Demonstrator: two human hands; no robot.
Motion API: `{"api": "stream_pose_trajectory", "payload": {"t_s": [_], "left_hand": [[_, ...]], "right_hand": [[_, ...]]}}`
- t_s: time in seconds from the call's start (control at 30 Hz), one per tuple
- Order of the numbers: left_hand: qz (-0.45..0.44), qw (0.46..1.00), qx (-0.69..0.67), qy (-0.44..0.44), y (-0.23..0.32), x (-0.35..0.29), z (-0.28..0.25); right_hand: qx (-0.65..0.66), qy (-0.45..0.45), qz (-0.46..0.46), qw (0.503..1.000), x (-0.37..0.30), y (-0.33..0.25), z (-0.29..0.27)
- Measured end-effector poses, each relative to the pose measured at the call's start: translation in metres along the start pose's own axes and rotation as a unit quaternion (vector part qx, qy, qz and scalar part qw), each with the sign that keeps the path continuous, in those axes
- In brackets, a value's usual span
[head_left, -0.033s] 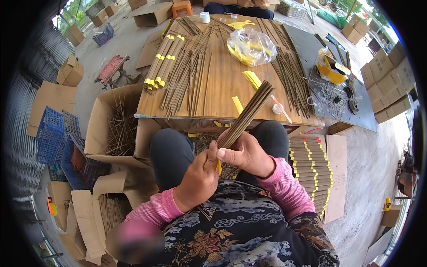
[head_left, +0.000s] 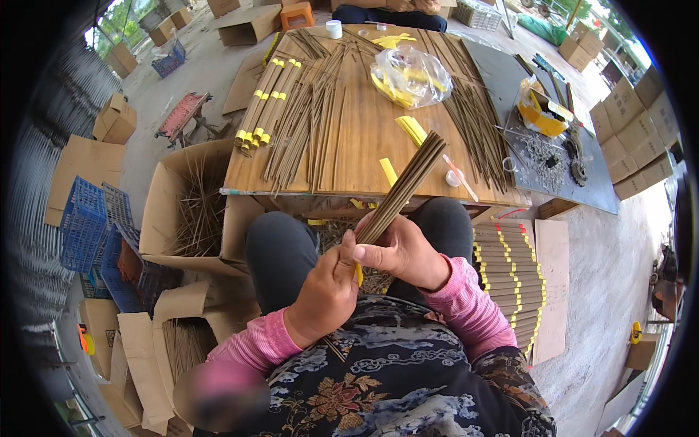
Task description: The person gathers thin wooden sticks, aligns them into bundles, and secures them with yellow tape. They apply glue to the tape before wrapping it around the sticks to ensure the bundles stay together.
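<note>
Right, head view only: both my hands are grasping a bundle of brown sticks (head_left: 408, 185) at its lower end. Long axis is running up and right from the grip, top end standing out over the near side of the wooden table (head_left: 342, 164). My right hand (head_left: 409, 255) is curling round from the right, thumb lying across the base; it's sitting nearer the top end. My left hand (head_left: 324, 290) is closing in from the lower left, fingertips touching the base. A yellow strip (head_left: 359, 274) is poking out just below that thumb; can't tell how it's attaching.
</note>
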State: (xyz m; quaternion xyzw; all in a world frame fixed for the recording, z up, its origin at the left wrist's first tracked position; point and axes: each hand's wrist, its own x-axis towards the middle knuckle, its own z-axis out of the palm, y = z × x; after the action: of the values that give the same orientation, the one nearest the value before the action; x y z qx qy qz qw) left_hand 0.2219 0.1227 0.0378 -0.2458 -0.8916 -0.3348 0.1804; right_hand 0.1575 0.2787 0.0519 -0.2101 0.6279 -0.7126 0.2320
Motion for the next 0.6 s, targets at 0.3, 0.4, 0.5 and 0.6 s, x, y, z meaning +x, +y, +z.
{"api": "stream_pose_trajectory", "payload": {"t_s": [0.3, 0.4, 0.5, 0.6], "left_hand": [[0.010, 1.000, 0.007, 0.004, 0.000, 0.002, 0.002], [-0.017, 0.999, -0.028, 0.018, 0.004, 0.003, 0.002], [-0.035, 0.997, -0.063, 0.002, 0.006, 0.002, 0.000], [-0.064, 0.988, -0.142, -0.005, 0.008, 0.001, -0.004]], "right_hand": [[-0.040, 0.006, -0.008, 0.999, -0.001, 0.003, -0.003], [0.025, -0.023, -0.023, 0.999, -0.002, 0.009, -0.007], [0.015, -0.049, -0.029, 0.998, -0.002, 0.004, -0.009], [-0.025, -0.064, -0.030, 0.997, -0.003, -0.002, -0.011]]}}
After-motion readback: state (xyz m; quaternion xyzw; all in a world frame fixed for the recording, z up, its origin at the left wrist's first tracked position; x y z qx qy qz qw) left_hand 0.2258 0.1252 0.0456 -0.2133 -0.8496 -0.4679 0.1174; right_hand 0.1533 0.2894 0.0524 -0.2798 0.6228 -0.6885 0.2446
